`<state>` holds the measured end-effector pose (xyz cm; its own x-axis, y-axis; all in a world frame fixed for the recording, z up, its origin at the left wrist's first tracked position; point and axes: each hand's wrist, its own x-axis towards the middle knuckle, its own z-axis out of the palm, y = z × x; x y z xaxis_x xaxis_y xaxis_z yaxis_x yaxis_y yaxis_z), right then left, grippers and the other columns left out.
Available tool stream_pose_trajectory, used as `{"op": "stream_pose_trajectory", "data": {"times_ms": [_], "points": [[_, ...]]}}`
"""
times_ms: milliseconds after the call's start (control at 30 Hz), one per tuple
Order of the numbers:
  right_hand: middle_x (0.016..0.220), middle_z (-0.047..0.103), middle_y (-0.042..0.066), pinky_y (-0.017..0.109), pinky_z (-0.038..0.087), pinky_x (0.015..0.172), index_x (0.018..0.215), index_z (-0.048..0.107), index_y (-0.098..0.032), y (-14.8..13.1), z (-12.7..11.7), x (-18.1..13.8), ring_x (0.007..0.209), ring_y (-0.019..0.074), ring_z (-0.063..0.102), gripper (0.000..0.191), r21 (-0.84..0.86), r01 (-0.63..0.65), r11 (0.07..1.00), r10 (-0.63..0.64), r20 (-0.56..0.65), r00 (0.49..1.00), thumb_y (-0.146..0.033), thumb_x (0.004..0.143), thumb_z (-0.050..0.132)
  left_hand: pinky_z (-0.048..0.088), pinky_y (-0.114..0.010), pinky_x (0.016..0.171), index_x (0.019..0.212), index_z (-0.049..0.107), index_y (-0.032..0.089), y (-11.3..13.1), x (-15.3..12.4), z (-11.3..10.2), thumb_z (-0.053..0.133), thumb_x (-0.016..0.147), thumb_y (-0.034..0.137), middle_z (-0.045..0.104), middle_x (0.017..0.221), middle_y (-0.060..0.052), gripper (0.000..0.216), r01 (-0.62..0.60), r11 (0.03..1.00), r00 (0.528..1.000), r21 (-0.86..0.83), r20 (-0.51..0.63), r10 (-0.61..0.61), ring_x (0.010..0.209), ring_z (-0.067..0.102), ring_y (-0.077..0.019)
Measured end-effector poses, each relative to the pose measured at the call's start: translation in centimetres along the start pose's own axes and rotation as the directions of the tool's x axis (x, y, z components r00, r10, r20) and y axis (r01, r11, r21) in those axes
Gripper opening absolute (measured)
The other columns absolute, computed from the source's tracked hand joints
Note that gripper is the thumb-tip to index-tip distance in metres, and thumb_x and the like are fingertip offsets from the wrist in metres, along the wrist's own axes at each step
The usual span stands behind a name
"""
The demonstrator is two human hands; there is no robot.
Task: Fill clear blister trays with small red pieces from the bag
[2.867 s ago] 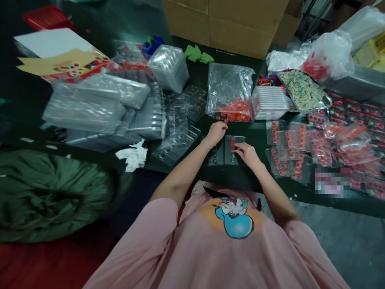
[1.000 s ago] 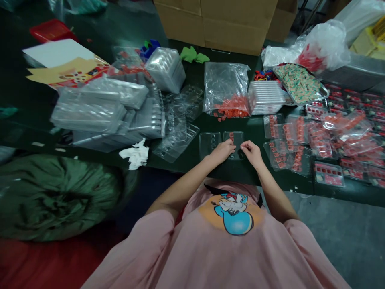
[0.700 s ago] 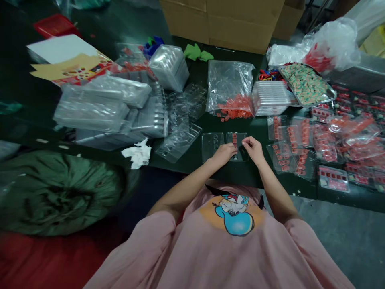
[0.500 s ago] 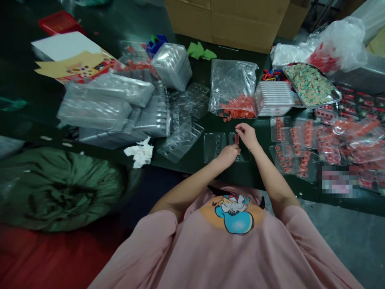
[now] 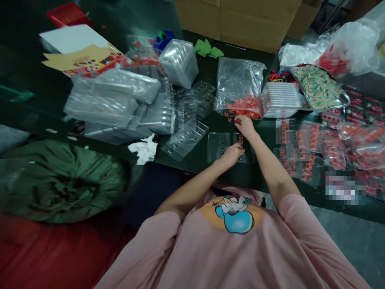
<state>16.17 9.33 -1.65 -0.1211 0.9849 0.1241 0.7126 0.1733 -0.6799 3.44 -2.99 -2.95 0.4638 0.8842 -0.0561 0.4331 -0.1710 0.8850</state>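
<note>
My left hand [image 5: 233, 155] rests on a clear plastic blister tray [image 5: 248, 157], its fingers bunched at a column of small red plastic pieces [image 5: 241, 138] set in it. What those fingertips grip is hidden. Just beyond the tray, my right hand [image 5: 246, 126] pinches at the near edge of a loose pile of red pieces [image 5: 246, 105]; a bit of red shows between its fingertips. That pile spills from the mouth of a clear plastic bag [image 5: 237, 76]. Left of my left hand lies another clear blister tray [image 5: 214, 146] with vacant slots.
Stacked clear blisters [image 5: 102, 100] and a crumpled white tissue [image 5: 144, 149] lie to the left. On the right are filled blisters [image 5: 309, 136], a stack of clear trays [image 5: 281, 99] and a tray of small green-and-tan pieces [image 5: 321, 86]. A cardboard box [image 5: 240, 22] stands behind.
My right hand has moved away from the blister tray, up to the loose red pieces. My left hand stays at the tray. The whole view has shifted slightly.
</note>
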Motion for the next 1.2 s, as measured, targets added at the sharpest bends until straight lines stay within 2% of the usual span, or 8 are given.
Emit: {"op": "stream_pose_trajectory", "data": {"times_ms": [267, 367, 467, 567, 667, 833, 1000, 1200], "points": [[0.084, 0.064, 0.0, 0.031, 0.051, 0.079, 0.097, 0.062, -0.02, 0.0, -4.2, -8.3, 0.079, 0.0146, 0.06, 0.034, 0.573, -0.072, 0.816, 0.065, 0.033, 0.997, -0.03, 0.067, 0.076, 0.05, -0.032, 0.092, 0.097, 0.073, 0.017, 0.2, -0.4, -1.4, 0.062, 0.083, 0.015, 0.067, 0.103, -0.009, 0.018, -0.197, 0.959, 0.98, 0.206, 0.037, 0.194, 0.097, 0.064, -0.0193], [0.085, 0.063, -0.001, 0.03, 0.051, 0.078, 0.094, 0.059, -0.022, -0.6, -4.8, -11.7, 0.081, 0.0144, 0.061, 0.036, 0.66, -0.124, 0.741, 0.104, 0.069, 0.992, -0.035, 0.066, 0.079, 0.051, -0.033, 0.089, 0.099, 0.073, 0.017, 1.3, -0.9, -2.4, 0.064, 0.084, 0.02, 0.069, 0.098, -0.008, 0.018, -0.17, 0.979, 0.98, 0.116, -0.085, 0.181, 0.092, 0.064, -0.0191], [0.086, 0.063, -0.002, 0.029, 0.05, 0.075, 0.091, 0.058, -0.022, -1.4, -4.7, -13.6, 0.081, 0.0142, 0.061, 0.037, 0.694, -0.14, 0.707, 0.12, 0.078, 0.99, -0.039, 0.066, 0.08, 0.053, -0.032, 0.082, 0.107, 0.072, 0.017, 2.7, -1.3, -2.7, 0.062, 0.085, 0.028, 0.07, 0.099, -0.008, 0.026, -0.097, 0.974, 0.979, -0.205, -0.196, 0.057, 0.085, 0.065, -0.0174], [0.083, 0.062, -0.002, 0.026, 0.047, 0.069, 0.087, 0.058, -0.022, -2.2, -4.3, -14.4, 0.076, 0.0125, 0.058, 0.037, 0.702, -0.137, 0.699, 0.131, 0.062, 0.989, -0.04, 0.065, 0.081, 0.053, -0.033, 0.078, 0.109, 0.071, 0.015, 3.6, -1.3, -2.4, 0.066, 0.081, 0.034, 0.072, 0.1, -0.008, 0.034, -0.022, 0.859, 0.989, -0.512, -0.137, -0.056, 0.083, 0.066, -0.0178], [0.078, 0.059, -0.004, 0.025, 0.046, 0.067, 0.084, 0.056, -0.022, -2.6, -4.1, -14.9, 0.072, 0.0112, 0.055, 0.039, 0.75, -0.164, 0.641, 0.153, 0.084, 0.985, -0.04, 0.062, 0.083, 0.052, -0.033, 0.079, 0.098, 0.073, 0.013, 3.7, -1.3, -2.0, 0.074, 0.072, 0.035, 0.073, 0.091, -0.006, 0.034, 0.043, 0.767, 0.989, -0.64, -0.081, -0.123, 0.082, 0.066, -0.0179], [0.071, 0.054, -0.007, 0.025, 0.044, 0.066, 0.082, 0.054, -0.022, -2.8, -3.6, -15.8, 0.066, 0.0097, 0.052, 0.041, 0.805, -0.22, 0.551, 0.201, 0.128, 0.971, -0.038, 0.059, 0.084, 0.05, -0.031, 0.08, 0.089, 0.073, 0.015, 3.0, -1.5, -1.7, 0.076, 0.069, 0.032, 0.071, 0.084, -0.003, 0.026, 0.046, 0.762, 0.987, -0.646, -0.089, -0.134, 0.079, 0.065, -0.0157], [0.07, 0.059, -0.005, 0.026, 0.045, 0.067, 0.077, 0.056, -0.021, -2.7, -3.0, -17.2, 0.066, 0.0112, 0.055, 0.033, 0.764, -0.249, 0.595, 0.234, 0.131, 0.963, -0.041, 0.066, 0.079, 0.049, -0.032, 0.087, 0.089, 0.077, 0.018, 2.5, -2.8, -2.3, 0.069, 0.077, 0.028, 0.07, 0.095, -0.006, 0.018, -0.011, 0.901, 0.994, -0.434, -0.099, -0.036, 0.091, 0.065, -0.0184], [0.065, 0.06, -0.003, 0.026, 0.045, 0.065, 0.076, 0.058, -0.02, -2.5, -2.1, -18.0, 0.063, 0.0116, 0.056, 0.027, 0.734, -0.278, 0.62, 0.28, 0.124, 0.952, -0.045, 0.076, 0.069, 0.052, -0.034, 0.088, 0.098, 0.077, 0.019, 2.0, -4.4, -1.9, 0.069, 0.076, 0.025, 0.068, 0.109, -0.008, 0.025, 0.029, 0.87, 1.0, -0.492, 0.013, -0.026, 0.091, 0.067, -0.0188]]}}
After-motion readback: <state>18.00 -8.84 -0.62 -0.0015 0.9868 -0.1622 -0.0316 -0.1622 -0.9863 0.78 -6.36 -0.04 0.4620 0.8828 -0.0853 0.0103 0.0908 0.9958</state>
